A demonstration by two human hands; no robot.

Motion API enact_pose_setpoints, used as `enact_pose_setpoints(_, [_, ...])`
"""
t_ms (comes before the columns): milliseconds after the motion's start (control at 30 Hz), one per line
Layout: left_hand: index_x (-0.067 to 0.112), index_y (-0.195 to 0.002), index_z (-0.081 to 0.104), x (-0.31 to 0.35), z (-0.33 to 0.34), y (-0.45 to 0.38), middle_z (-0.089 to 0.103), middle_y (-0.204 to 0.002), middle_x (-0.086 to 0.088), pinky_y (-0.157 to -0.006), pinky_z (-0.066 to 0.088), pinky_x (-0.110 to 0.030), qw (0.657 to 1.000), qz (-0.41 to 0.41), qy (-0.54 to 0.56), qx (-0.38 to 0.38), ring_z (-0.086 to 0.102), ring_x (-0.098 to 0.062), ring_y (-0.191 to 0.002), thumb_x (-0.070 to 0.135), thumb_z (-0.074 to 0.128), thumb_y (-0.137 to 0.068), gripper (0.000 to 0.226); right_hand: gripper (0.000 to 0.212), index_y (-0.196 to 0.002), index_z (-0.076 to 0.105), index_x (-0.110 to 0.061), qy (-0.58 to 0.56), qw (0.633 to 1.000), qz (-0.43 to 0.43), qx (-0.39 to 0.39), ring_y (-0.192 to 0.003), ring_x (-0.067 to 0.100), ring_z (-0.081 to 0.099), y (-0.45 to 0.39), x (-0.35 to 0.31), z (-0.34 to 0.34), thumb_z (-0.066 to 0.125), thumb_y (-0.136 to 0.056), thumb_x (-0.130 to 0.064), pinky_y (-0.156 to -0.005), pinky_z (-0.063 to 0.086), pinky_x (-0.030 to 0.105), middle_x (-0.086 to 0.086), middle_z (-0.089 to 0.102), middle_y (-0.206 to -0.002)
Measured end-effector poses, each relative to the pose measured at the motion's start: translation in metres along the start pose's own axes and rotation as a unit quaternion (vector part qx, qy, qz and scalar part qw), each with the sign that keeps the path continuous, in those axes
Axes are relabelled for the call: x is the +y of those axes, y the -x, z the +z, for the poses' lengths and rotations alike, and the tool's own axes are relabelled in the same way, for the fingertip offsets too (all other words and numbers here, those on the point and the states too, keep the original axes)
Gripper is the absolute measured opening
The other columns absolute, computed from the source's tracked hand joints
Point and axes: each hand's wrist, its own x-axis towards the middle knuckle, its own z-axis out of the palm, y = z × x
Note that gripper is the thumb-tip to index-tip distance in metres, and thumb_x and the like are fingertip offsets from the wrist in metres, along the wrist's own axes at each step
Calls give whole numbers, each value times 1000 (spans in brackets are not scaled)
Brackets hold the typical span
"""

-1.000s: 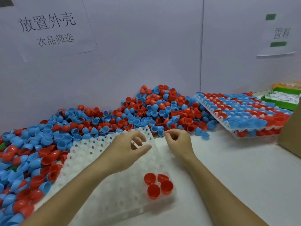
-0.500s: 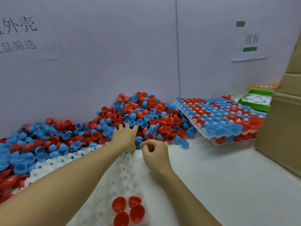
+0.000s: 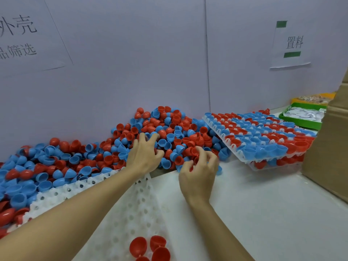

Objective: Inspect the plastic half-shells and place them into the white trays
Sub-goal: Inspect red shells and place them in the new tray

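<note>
A big pile of red and blue half-shells (image 3: 175,129) lies against the back wall and runs off to the left. My left hand (image 3: 144,156) rests on the pile with fingers spread among the shells, holding nothing I can see. My right hand (image 3: 197,172) is at the pile's front edge, fingers curled around a red half-shell (image 3: 194,152). Under my forearms lies a white tray (image 3: 143,204) with round pockets. Three red half-shells (image 3: 138,246) sit together at its near end.
A stack of white trays filled with red and blue shells (image 3: 263,136) sits tilted at the right. Behind it are a green bin (image 3: 301,118) and a yellow one. A cardboard box (image 3: 329,147) stands at the right edge. Paper signs hang on the wall.
Both hands have reached forward from over the white tray into the pile. The right hand's fingers have closed on a red shell. The view has shifted right and closer.
</note>
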Motion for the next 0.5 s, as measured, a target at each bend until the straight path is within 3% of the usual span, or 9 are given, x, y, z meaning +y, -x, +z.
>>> enact_pose_setpoints(100, [39,-150,34,18,2,0,31,-144,-6,-92,50,-37,994,98,28,-40,38,-26,-125,27,56,-93,62,62,-152,30,-13,68,993,54,-74,-146,25,20,-9,6,-3,53,-96,-23,-117,29,42,9,23,-158])
enact_pose_setpoints(200, [50,-152,23,38,12,-1,8,-161,-3,-103,46,-50,970,181,-22,-158,25,-36,-136,27,50,-96,67,65,-157,18,-16,103,982,52,-152,-151,21,10,-14,10,0,44,-99,-31,-122,16,44,5,18,-164])
enact_pose_setpoints(400, [48,-155,12,50,15,-19,-17,-166,0,-115,21,-64,924,144,-59,-349,0,-47,-149,42,62,-90,82,50,-147,41,-21,77,983,38,-160,-142,17,29,-18,16,0,45,-97,-27,-117,29,43,-2,45,-149])
enact_pose_setpoints(500, [52,-154,5,50,12,-23,-24,-164,1,-116,17,-66,910,122,-80,-387,-6,-49,-149,44,67,-87,91,45,-142,49,-22,79,983,21,-163,-136,16,34,-19,18,2,46,-97,-30,-114,34,41,-4,53,-141])
